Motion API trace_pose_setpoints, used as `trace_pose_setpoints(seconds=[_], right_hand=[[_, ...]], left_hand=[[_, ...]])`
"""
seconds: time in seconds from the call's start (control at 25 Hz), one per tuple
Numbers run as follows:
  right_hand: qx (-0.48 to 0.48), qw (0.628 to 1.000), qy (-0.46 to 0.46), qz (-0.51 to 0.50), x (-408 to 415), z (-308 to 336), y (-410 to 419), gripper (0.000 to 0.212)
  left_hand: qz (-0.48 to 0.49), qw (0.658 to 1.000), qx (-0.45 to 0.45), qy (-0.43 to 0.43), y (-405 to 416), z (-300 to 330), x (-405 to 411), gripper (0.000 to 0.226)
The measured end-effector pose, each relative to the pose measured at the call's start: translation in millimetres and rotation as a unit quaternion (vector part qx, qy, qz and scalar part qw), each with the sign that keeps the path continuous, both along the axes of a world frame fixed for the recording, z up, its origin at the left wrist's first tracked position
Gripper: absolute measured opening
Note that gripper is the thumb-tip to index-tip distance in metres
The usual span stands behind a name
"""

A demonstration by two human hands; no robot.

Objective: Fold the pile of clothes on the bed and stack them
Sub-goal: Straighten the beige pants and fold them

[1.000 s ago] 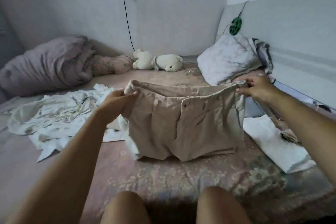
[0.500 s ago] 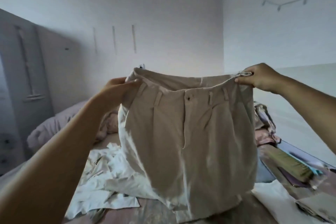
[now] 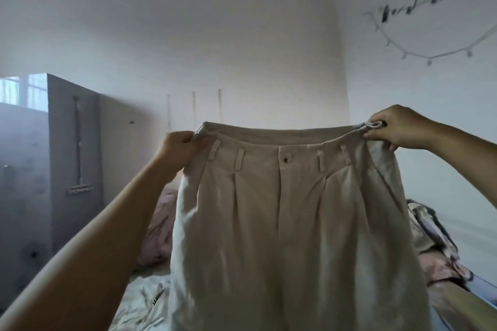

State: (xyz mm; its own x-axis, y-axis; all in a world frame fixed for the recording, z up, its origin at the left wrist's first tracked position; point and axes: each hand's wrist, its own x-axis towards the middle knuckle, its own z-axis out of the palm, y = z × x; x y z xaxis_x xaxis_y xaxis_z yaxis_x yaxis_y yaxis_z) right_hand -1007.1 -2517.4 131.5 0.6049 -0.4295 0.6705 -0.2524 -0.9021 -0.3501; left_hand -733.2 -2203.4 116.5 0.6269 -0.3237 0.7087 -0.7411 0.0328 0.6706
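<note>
Beige pleated trousers (image 3: 290, 223) hang upright in the air in front of the camera, stretched flat by the waistband, front button facing the viewer. At one end of the waistband the left hand (image 3: 178, 149) pinches the cloth, and at the other the right hand (image 3: 395, 126) pinches it (fingers curled over the edge). Below lies a crumpled white garment (image 3: 142, 303) on the bed (image 3: 148, 271).
</note>
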Motion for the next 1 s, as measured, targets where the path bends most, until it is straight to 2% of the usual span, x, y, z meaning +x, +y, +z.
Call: trace_pose_setpoints(seconds=[0.16, 0.28, 0.4, 0.48, 0.56, 0.68, 0.84, 1.0], right_hand=[[-0.012, 0.997, 0.051, -0.048, 30.6, -31.4, -32.0, 0.042], [0.062, 0.993, 0.088, -0.045, 74.5, -75.2, -57.3, 0.041], [0.241, 0.968, 0.061, 0.001, 121.0, -127.3, -89.4, 0.024], [0.332, 0.943, 0.026, 0.015, 150.0, -160.2, -109.1, 0.026], [0.355, 0.935, 0.025, 0.007, 181.0, -196.0, -132.7, 0.025], [0.402, 0.915, 0.032, 0.007, 231.2, -254.6, -174.4, 0.020], [0.454, 0.890, -0.023, -0.003, 304.7, -333.2, -233.8, 0.022], [0.400, 0.912, -0.068, -0.053, 401.7, -417.2, -298.3, 0.021]], left_hand=[[0.035, 0.995, 0.096, 0.001, -19.3, -26.6, 36.5, 0.031], [0.047, 0.984, 0.163, 0.060, -52.2, -68.2, 73.8, 0.031], [0.018, 0.977, 0.142, 0.157, -92.2, -121.4, 117.4, 0.021], [-0.021, 0.966, 0.101, 0.236, -114.1, -156.9, 148.5, 0.019], [-0.017, 0.957, 0.110, 0.268, -136.4, -195.4, 185.8, 0.009], [0.014, 0.950, 0.155, 0.270, -177.1, -253.5, 239.6, 0.013], [0.000, 0.932, 0.146, 0.331, -244.7, -322.3, 295.9, 0.004], [0.033, 0.931, 0.095, 0.351, -326.1, -400.6, 374.7, 0.012]])
